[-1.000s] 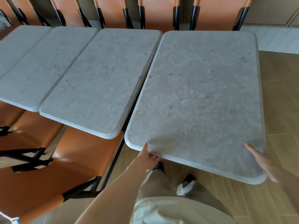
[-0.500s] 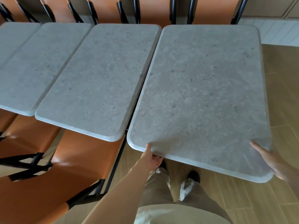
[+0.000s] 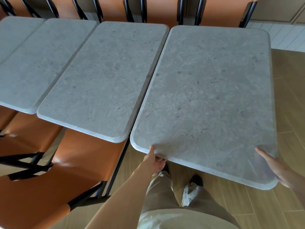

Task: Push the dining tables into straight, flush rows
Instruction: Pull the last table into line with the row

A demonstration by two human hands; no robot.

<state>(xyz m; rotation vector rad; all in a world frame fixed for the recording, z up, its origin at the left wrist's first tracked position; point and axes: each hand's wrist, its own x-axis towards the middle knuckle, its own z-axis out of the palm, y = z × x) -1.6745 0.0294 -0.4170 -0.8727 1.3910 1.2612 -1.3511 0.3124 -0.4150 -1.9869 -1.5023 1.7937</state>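
Note:
Several grey stone-look dining tables stand side by side in a row. The rightmost table (image 3: 211,100) is the one I hold. My left hand (image 3: 154,160) grips its near edge close to the left corner, thumb on top and fingers curled underneath. My right hand (image 3: 277,166) grips the near right corner, thumb lying on the top. The neighbouring table (image 3: 102,80) touches it at the far end, with a narrow wedge gap widening towards me. The held table's near edge sticks out further towards me than its neighbour's.
Orange chairs with black frames (image 3: 79,171) stand under the near side of the left tables, and more orange chair backs (image 3: 161,12) line the far side. Wooden plank floor (image 3: 290,113) lies to the right, and my legs and shoes (image 3: 189,189) are below the table edge.
The gap between the held table and its neighbour has narrowed a little. Both hands keep the same grip on the near edge. The camera view has shifted slightly.

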